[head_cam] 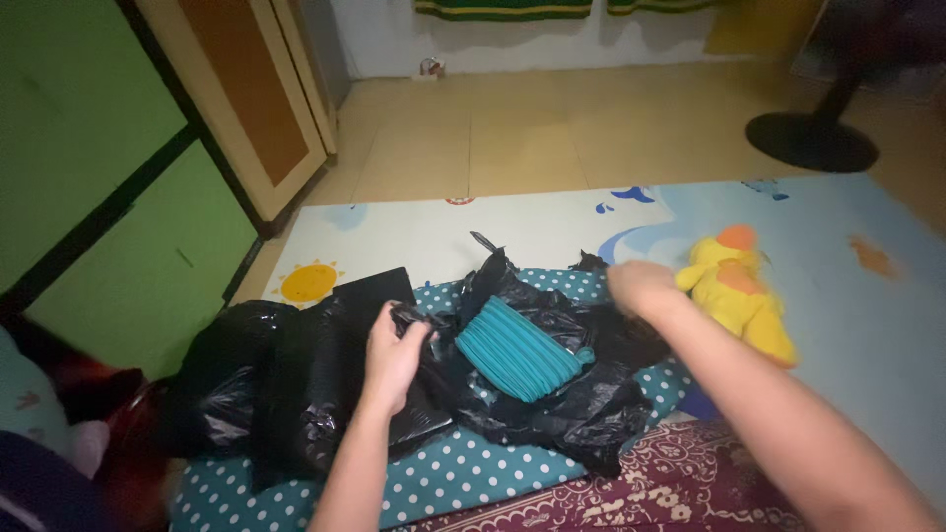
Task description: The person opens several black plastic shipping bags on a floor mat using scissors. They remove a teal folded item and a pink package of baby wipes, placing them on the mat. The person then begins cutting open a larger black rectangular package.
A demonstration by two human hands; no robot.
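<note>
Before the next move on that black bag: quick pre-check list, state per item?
1. Left hand gripping the black bag edge: ok.
2. Right hand has a hold on the bag: cannot tell, blurred.
3. Teal pouch in sight on the bag: ok.
4. Bag resting on the dotted cushion: ok.
5. Yellow plush toy apart from the bag: ok, on the mat.
6. Bag mouth open: cannot tell.

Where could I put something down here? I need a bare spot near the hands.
Free: play mat right of the yellow plush toy, and mat strip behind the black plastic bag. Crowded: bag, teal ribbed item and both hands.
</note>
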